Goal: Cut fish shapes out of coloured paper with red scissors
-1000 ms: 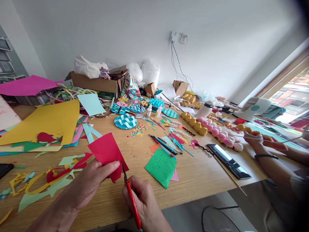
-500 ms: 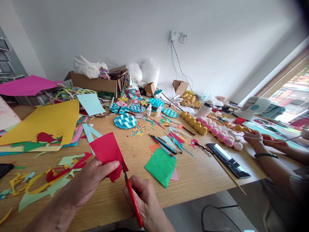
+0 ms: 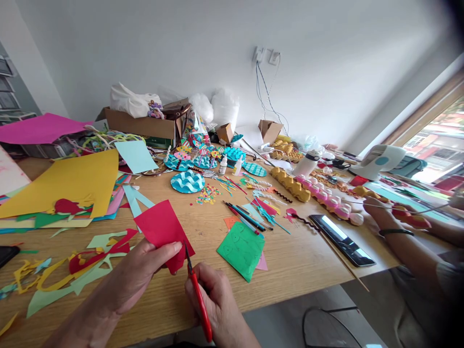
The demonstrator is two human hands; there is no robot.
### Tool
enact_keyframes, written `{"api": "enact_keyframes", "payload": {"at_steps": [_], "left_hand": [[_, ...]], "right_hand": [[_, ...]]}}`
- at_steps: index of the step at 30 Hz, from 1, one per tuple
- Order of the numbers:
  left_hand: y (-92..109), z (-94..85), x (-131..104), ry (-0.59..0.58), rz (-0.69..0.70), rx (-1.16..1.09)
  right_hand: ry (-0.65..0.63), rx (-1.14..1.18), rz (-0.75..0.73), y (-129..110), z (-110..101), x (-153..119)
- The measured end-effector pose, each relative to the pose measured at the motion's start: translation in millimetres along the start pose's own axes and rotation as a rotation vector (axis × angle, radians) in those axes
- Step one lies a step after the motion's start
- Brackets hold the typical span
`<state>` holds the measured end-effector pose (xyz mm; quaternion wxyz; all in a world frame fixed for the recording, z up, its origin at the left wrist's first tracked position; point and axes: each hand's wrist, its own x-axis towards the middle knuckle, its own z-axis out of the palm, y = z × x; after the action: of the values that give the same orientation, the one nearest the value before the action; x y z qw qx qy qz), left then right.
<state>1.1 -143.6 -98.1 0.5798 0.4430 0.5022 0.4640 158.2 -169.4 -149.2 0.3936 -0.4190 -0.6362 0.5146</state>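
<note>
A sheet of red paper [image 3: 161, 224] is pinched between the thumb and fingers of my left hand [image 3: 152, 263], above the wooden table [image 3: 152, 316]. My right hand [image 3: 215, 299] is closed around the handles of red scissors [image 3: 199, 302]. Their dark blades meet the paper's right part, just beside my left thumb. A green square [image 3: 241, 251] with drawn outlines lies right of my hands, partly over a pink piece. Paper scraps [image 3: 87, 261] in yellow, red and pale green are spread to the left.
Pens [image 3: 244, 217] lie beyond the green square. A dark-screened tablet [image 3: 342, 240] and a thin stick rest farther right. Another person's hands [image 3: 379, 212] hold a painted bumpy strip at the right. Large yellow paper [image 3: 68, 181] covers the left; boxes and bags line the wall.
The red paper and my left hand have shifted very slightly, the scissors staying at the paper. The other person's hands and the painted strip have moved a little.
</note>
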Motion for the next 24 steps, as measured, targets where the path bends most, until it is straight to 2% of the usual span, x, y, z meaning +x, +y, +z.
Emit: {"api": "enact_keyframes", "payload": {"at_steps": [6, 14, 20, 24], "left_hand": [[-4.2, -2.2, 0.1, -0.039, -0.042, -0.02], [-2.4, 1.2, 0.9, -0.015, -0.05, -0.073], [-2.6, 1.3, 0.1, 0.029, -0.005, -0.114], [-1.5, 5.1, -1.9, 0.03, -0.041, -0.137]], "right_hand": [[0.011, 0.023, -0.002, 4.2, 0.6, 0.7], [0.02, 0.0, 0.007, 3.9, 0.7, 0.0], [0.012, 0.003, 0.016, 6.1, 1.6, -0.2], [-0.002, 0.017, 0.038, 6.9, 2.4, -1.2]]}}
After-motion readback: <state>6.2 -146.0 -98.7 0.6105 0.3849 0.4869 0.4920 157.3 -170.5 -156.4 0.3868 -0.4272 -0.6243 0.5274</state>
